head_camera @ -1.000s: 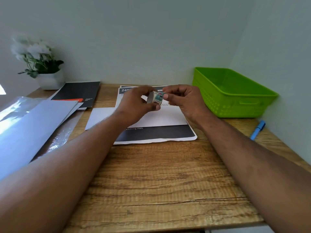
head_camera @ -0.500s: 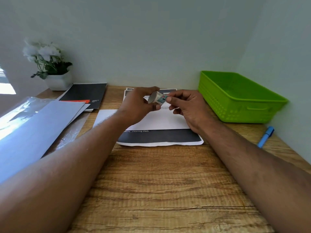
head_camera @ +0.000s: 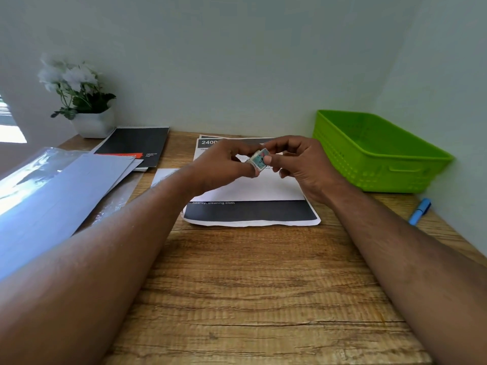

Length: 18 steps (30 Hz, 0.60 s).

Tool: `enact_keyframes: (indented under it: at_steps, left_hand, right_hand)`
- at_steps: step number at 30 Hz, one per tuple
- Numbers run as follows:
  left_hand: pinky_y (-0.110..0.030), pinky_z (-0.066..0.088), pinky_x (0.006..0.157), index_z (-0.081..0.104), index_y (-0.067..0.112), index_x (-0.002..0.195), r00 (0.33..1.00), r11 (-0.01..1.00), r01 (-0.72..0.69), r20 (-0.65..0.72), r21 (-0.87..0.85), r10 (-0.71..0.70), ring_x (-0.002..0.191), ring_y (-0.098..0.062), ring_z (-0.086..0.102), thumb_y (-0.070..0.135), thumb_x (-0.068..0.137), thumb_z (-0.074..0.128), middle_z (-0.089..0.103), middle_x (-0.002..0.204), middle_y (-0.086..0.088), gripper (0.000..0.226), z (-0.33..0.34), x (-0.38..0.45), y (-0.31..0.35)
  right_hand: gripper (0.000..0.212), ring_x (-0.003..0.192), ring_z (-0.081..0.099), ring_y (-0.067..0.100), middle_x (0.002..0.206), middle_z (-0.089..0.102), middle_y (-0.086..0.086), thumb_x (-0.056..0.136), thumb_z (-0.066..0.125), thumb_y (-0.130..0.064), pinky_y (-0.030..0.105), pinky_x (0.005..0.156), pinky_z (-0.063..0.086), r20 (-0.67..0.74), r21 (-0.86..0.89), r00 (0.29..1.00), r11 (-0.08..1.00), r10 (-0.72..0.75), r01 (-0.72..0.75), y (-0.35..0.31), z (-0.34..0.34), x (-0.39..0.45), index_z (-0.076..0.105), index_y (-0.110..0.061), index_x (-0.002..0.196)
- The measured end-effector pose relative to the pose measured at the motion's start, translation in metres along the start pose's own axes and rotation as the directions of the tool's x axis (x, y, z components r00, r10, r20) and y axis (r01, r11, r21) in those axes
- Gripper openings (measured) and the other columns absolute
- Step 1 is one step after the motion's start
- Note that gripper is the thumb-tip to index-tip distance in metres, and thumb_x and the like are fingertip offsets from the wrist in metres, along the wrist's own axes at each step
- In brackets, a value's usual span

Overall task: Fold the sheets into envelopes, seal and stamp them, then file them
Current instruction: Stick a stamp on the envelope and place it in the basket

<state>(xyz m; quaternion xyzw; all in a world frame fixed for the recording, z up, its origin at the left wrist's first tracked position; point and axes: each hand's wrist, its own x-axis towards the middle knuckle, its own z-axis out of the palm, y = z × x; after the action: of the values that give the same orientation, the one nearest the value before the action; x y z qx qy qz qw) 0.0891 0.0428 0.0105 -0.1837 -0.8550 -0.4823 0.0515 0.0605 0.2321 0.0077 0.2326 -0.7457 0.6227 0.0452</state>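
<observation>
While held mid-frame: stamp roll (head_camera: 259, 159), pinched by my left hand (head_camera: 224, 164) and right hand (head_camera: 303, 164).
Below them, white envelope (head_camera: 253, 188) on desk (head_camera: 250, 285); green basket (head_camera: 379, 154) at right.

The hands hide most of the white envelope (head_camera: 250, 189); the printed sheet's (head_camera: 250, 212) small text is unreadable.

Scene bright, even daylight. Overexposed window patch (head_camera: 11, 133) at far left edge of frame. Strong glare on clear plastic sleeve (head_camera: 34, 169) at left. Soft shadows under printed sheet (head_camera: 250, 212) at centre and below green basket (head_camera: 379, 154) at right. Wide-angle bending: desk (head_camera: 263, 299) edges splay, forearms balloon at lower corners. White flowers (head_camera: 66, 75) upper left washed, soft. Overall slightly blurry, compressed.
</observation>
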Motion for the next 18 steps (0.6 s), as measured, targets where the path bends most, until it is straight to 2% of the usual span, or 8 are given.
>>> enact_keyframes:
  at_steps: [3, 6, 8, 10, 13, 18]
  left_hand:
    - [-0.031, 0.049, 0.066, 0.068, 0.022, 0.121, 0.996, 1.000, -0.004, 0.088, -0.029, 0.006, 0.085, -0.014, 0.060, 0.010, 0.087, 0.066, 0.070, 0.102, 0.005, 0.036, -0.006, -0.002, 0.002]
    - [-0.028, 0.052, 0.068, 0.065, 0.028, 0.121, 0.989, 0.996, -0.025, 0.146, -0.080, 0.037, 0.084, -0.010, 0.062, 0.010, 0.085, 0.070, 0.071, 0.100, 0.012, 0.041, -0.013, -0.006, 0.007]
    - [-0.027, 0.052, 0.069, 0.063, 0.033, 0.122, 0.986, 0.996, -0.035, 0.161, -0.081, 0.047, 0.083, -0.013, 0.061, 0.012, 0.083, 0.073, 0.071, 0.098, 0.013, 0.045, -0.015, -0.006, 0.007]
    - [-0.035, 0.055, 0.077, 0.064, 0.034, 0.122, 0.984, 0.997, -0.035, 0.172, -0.071, 0.047, 0.086, -0.020, 0.063, 0.013, 0.082, 0.075, 0.072, 0.103, 0.005, 0.047, -0.016, -0.006, 0.006]
    - [-0.045, 0.056, 0.083, 0.064, 0.033, 0.123, 0.982, 0.997, -0.022, 0.186, -0.071, 0.035, 0.089, -0.013, 0.068, 0.011, 0.081, 0.076, 0.072, 0.109, 0.003, 0.049, -0.018, -0.007, 0.004]
    - [-0.022, 0.054, 0.072, 0.064, 0.030, 0.120, 0.977, 0.993, -0.004, 0.213, -0.120, 0.029, 0.091, -0.011, 0.069, 0.005, 0.079, 0.075, 0.074, 0.098, 0.013, 0.050, -0.020, -0.009, 0.007]
  right_hand:
    - [0.013, 0.060, 0.058, 0.015, 0.079, 0.073, 0.008, 0.074, 0.077, -0.006, 0.027, 0.054, 0.044, 0.020, 0.079, 0.999, 0.996, 0.027, -0.028, -0.004, -0.002, -0.001, 0.077, -0.019, 0.076]
    - [0.009, 0.061, 0.056, 0.016, 0.077, 0.072, 0.009, 0.072, 0.077, -0.008, 0.027, 0.054, 0.043, 0.060, 0.189, 0.995, 0.978, 0.081, -0.091, -0.006, -0.004, -0.002, 0.077, -0.017, 0.074]
    - [0.009, 0.061, 0.056, 0.015, 0.076, 0.071, 0.008, 0.073, 0.076, -0.007, 0.027, 0.054, 0.043, 0.087, 0.194, 0.990, 0.973, 0.108, -0.123, -0.006, -0.004, -0.003, 0.076, -0.016, 0.073]
    - [0.009, 0.062, 0.057, 0.015, 0.077, 0.071, 0.008, 0.074, 0.076, -0.006, 0.027, 0.055, 0.043, 0.095, 0.178, 0.989, 0.975, 0.117, -0.133, -0.006, -0.004, -0.004, 0.076, -0.015, 0.073]
    - [0.012, 0.064, 0.058, 0.015, 0.077, 0.072, 0.007, 0.075, 0.075, -0.004, 0.027, 0.056, 0.044, 0.091, 0.168, 0.989, 0.977, 0.115, -0.129, -0.007, -0.003, -0.005, 0.076, -0.016, 0.072]
    - [0.012, 0.065, 0.058, 0.017, 0.077, 0.072, 0.007, 0.073, 0.076, -0.005, 0.027, 0.056, 0.044, 0.100, 0.182, 0.989, 0.975, 0.106, -0.123, -0.007, -0.002, -0.007, 0.077, -0.017, 0.071]
